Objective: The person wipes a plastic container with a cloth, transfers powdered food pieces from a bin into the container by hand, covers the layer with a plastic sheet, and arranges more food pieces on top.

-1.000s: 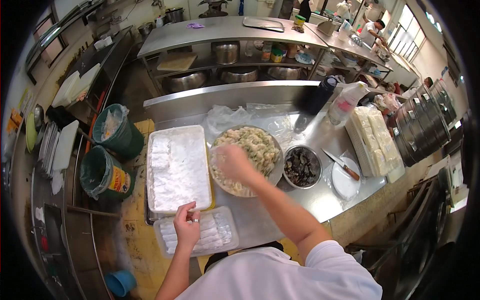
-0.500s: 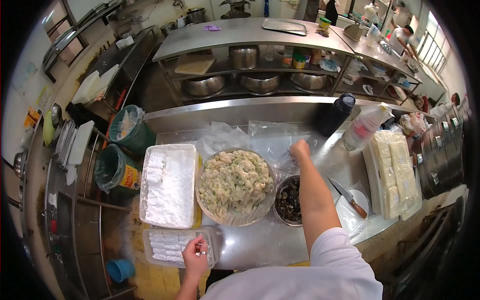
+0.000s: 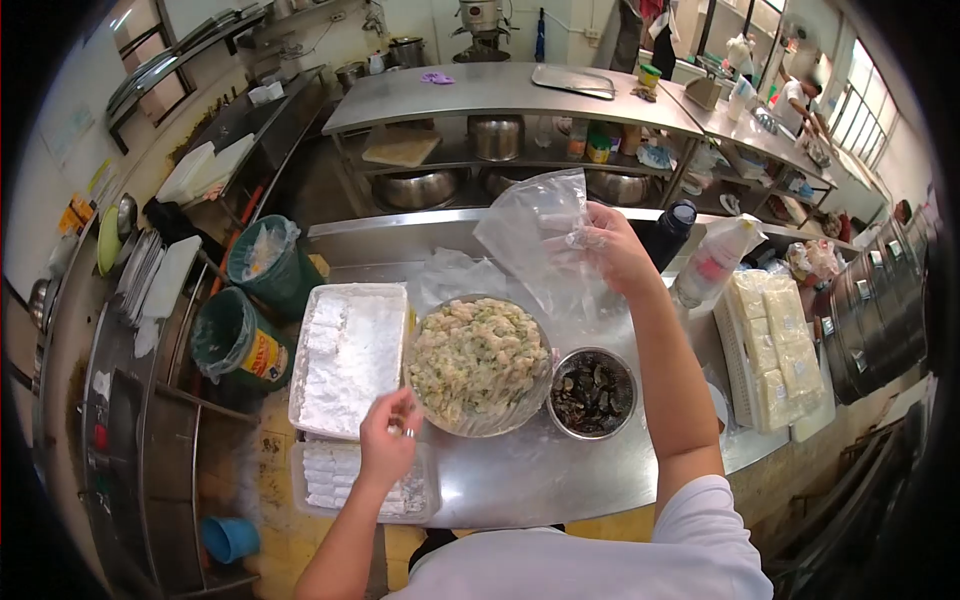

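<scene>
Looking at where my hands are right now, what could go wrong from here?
The thin plastic bag in your right hand is loose and near the pale mixture, so its free end might dip in if lowered.

The dark bottle appears close beside that hand; a sideways swing could perhaps knock it.

Your left hand seems low near the white rolls, so it might brush or dent them.

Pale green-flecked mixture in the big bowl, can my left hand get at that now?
Probably yes: your left hand is close to the mixture, nothing seems to stand between them, and your right hand holds clear plastic off beyond it.
</scene>
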`<state>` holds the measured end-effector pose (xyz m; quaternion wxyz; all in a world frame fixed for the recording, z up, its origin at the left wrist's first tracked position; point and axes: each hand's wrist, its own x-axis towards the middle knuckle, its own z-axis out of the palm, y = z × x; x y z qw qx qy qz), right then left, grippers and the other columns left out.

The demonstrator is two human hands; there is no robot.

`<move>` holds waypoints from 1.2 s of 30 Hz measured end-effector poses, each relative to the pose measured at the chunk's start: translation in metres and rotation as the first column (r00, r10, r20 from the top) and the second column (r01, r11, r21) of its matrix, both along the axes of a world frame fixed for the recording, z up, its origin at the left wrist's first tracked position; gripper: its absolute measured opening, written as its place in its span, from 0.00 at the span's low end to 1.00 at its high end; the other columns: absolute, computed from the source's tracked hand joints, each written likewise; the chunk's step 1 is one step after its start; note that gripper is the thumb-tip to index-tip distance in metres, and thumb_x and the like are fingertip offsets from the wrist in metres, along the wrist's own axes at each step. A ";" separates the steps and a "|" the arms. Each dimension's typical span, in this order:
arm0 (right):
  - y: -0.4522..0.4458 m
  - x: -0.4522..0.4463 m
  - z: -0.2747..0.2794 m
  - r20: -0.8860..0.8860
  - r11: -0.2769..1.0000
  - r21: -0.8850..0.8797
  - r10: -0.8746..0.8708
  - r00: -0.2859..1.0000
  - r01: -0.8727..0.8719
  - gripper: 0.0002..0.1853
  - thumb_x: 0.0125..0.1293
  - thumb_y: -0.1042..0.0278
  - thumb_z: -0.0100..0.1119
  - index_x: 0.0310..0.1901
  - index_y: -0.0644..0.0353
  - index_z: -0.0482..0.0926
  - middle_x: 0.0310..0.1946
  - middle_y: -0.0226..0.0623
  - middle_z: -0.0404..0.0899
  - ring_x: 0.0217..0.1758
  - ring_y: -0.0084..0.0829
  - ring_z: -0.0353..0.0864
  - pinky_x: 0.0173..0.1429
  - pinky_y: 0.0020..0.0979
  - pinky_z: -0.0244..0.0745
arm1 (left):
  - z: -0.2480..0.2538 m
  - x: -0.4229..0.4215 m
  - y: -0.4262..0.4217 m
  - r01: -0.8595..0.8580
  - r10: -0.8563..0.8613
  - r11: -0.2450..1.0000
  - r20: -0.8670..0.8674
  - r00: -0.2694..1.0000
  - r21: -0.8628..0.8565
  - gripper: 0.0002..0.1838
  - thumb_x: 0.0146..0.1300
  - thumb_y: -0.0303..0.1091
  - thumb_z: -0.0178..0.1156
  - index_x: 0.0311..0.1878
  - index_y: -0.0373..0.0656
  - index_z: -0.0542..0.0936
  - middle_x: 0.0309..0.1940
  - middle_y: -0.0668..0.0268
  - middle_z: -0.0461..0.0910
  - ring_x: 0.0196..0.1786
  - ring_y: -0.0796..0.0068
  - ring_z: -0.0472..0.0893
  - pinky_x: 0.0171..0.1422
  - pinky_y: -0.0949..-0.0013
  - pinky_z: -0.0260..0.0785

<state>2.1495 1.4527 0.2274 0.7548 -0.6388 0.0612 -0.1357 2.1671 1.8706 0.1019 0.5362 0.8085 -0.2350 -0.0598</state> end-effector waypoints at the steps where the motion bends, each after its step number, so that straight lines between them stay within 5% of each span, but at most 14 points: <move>1: 0.020 -0.004 0.017 0.028 0.998 0.015 0.053 0.998 -0.053 0.21 0.69 0.76 0.60 0.63 0.71 0.76 0.59 0.50 0.84 0.52 0.45 0.90 0.52 0.43 0.89 | 0.010 0.009 0.002 0.004 -0.004 1.000 0.032 0.999 -0.008 0.21 0.67 0.25 0.69 0.62 0.34 0.79 0.54 0.60 0.83 0.46 0.74 0.83 0.46 0.70 0.78; 4: 0.071 -0.003 0.035 0.118 0.963 0.085 0.247 0.962 -0.258 0.25 0.66 0.74 0.63 0.65 0.71 0.75 0.60 0.54 0.83 0.55 0.49 0.89 0.54 0.45 0.89 | 0.015 0.037 0.012 0.004 -0.022 0.986 -0.103 0.994 -0.169 0.32 0.67 0.26 0.70 0.72 0.37 0.70 0.66 0.58 0.76 0.61 0.69 0.79 0.59 0.67 0.75; 8: 0.160 0.004 0.055 0.086 0.894 0.102 0.429 0.899 -0.436 0.23 0.66 0.71 0.65 0.60 0.71 0.77 0.59 0.57 0.83 0.56 0.50 0.89 0.55 0.46 0.89 | 0.052 0.065 0.048 -0.105 0.161 0.971 0.264 0.951 -0.214 0.49 0.62 0.32 0.77 0.81 0.38 0.57 0.76 0.52 0.66 0.75 0.59 0.69 0.73 0.57 0.66; 10: 0.196 0.017 0.047 0.039 0.833 0.056 0.548 0.835 -0.550 0.19 0.67 0.72 0.65 0.57 0.70 0.78 0.58 0.57 0.84 0.56 0.50 0.89 0.54 0.45 0.89 | 0.088 0.080 0.081 -0.031 0.097 0.980 0.329 0.939 -0.199 0.52 0.62 0.36 0.77 0.82 0.36 0.54 0.76 0.51 0.64 0.76 0.59 0.67 0.74 0.59 0.66; 11: 0.217 0.021 0.046 0.026 0.788 0.051 0.613 0.789 -0.614 0.15 0.68 0.72 0.64 0.53 0.69 0.79 0.58 0.58 0.84 0.55 0.47 0.89 0.55 0.42 0.88 | 0.096 0.089 0.097 0.107 -0.036 0.969 0.304 0.952 -0.221 0.41 0.64 0.34 0.75 0.76 0.33 0.66 0.67 0.52 0.75 0.67 0.62 0.77 0.69 0.62 0.70; 14: 0.279 0.032 0.045 -0.010 0.776 0.013 0.631 0.776 -0.631 0.16 0.71 0.70 0.64 0.56 0.70 0.79 0.58 0.56 0.84 0.55 0.45 0.89 0.56 0.41 0.87 | 0.105 0.092 0.143 0.258 -0.328 0.937 -0.340 0.882 -0.234 0.23 0.68 0.30 0.71 0.63 0.31 0.79 0.51 0.57 0.85 0.52 0.69 0.85 0.60 0.66 0.76; 15: 0.293 0.033 0.041 -0.052 0.794 0.076 0.608 0.792 -0.604 0.22 0.74 0.62 0.64 0.63 0.69 0.78 0.60 0.53 0.83 0.63 0.43 0.85 0.65 0.41 0.80 | 0.095 0.088 0.154 0.176 -0.256 0.948 -0.308 0.916 -0.266 0.09 0.72 0.27 0.65 0.50 0.32 0.85 0.36 0.64 0.86 0.38 0.75 0.85 0.47 0.69 0.79; 18: 0.320 0.043 -0.014 -0.105 0.872 0.215 0.468 0.878 -0.439 0.25 0.76 0.54 0.63 0.62 0.68 0.78 0.67 0.50 0.79 0.70 0.39 0.78 0.72 0.38 0.75 | 0.072 0.078 0.205 -0.089 -0.098 0.911 -0.421 0.902 -0.402 0.09 0.74 0.30 0.65 0.48 0.34 0.85 0.35 0.66 0.84 0.36 0.77 0.82 0.43 0.71 0.79; 20: 0.344 0.047 -0.067 -0.375 0.884 -0.011 0.429 0.822 -0.467 0.27 0.78 0.48 0.59 0.66 0.63 0.79 0.70 0.42 0.77 0.72 0.35 0.75 0.75 0.39 0.69 | 0.058 0.073 0.241 -0.226 0.033 0.892 -0.441 0.897 -0.393 0.08 0.76 0.31 0.63 0.46 0.35 0.85 0.33 0.68 0.83 0.33 0.78 0.81 0.38 0.72 0.77; 24: 0.400 0.053 -0.130 -0.448 0.429 -0.389 0.685 0.574 -0.815 0.25 0.77 0.54 0.60 0.65 0.63 0.80 0.65 0.42 0.82 0.66 0.35 0.79 0.70 0.37 0.72 | 0.024 0.069 0.325 -0.438 0.238 0.820 -0.476 0.847 -0.369 0.09 0.78 0.32 0.60 0.43 0.38 0.84 0.30 0.68 0.82 0.27 0.79 0.78 0.32 0.72 0.72; 27: 0.478 0.049 -0.094 -0.638 0.143 -0.508 0.601 0.482 -0.849 0.22 0.74 0.62 0.59 0.64 0.66 0.80 0.60 0.48 0.84 0.61 0.40 0.82 0.66 0.36 0.74 | 0.012 0.057 0.380 -0.577 0.402 0.753 -0.473 0.784 -0.316 0.09 0.78 0.32 0.59 0.42 0.39 0.84 0.30 0.68 0.82 0.27 0.78 0.78 0.32 0.71 0.71; 30: 0.537 0.061 -0.084 -0.722 0.083 -0.494 0.516 0.461 -0.866 0.19 0.70 0.70 0.58 0.61 0.67 0.81 0.54 0.53 0.86 0.57 0.43 0.84 0.64 0.37 0.76 | -0.015 0.049 0.438 -0.704 0.619 0.668 -0.346 0.705 -0.239 0.10 0.79 0.32 0.58 0.41 0.38 0.83 0.30 0.68 0.82 0.31 0.77 0.79 0.38 0.70 0.72; 31: 0.548 0.057 -0.098 -0.555 0.248 -0.594 0.563 0.612 -0.766 0.15 0.69 0.75 0.56 0.55 0.67 0.83 0.47 0.54 0.86 0.51 0.45 0.84 0.60 0.39 0.77 | -0.029 0.047 0.456 -0.762 0.722 0.608 -0.243 0.648 -0.225 0.10 0.79 0.32 0.58 0.41 0.38 0.82 0.31 0.68 0.82 0.32 0.76 0.79 0.41 0.69 0.72; 36: 0.601 0.086 -0.137 -0.449 0.276 -0.627 0.636 0.628 -0.728 0.13 0.68 0.76 0.55 0.50 0.69 0.84 0.40 0.50 0.87 0.45 0.40 0.83 0.56 0.39 0.78 | -0.073 0.017 0.559 -0.917 0.933 0.311 -0.102 0.345 -0.252 0.10 0.79 0.30 0.56 0.40 0.36 0.81 0.32 0.68 0.82 0.38 0.75 0.78 0.48 0.69 0.71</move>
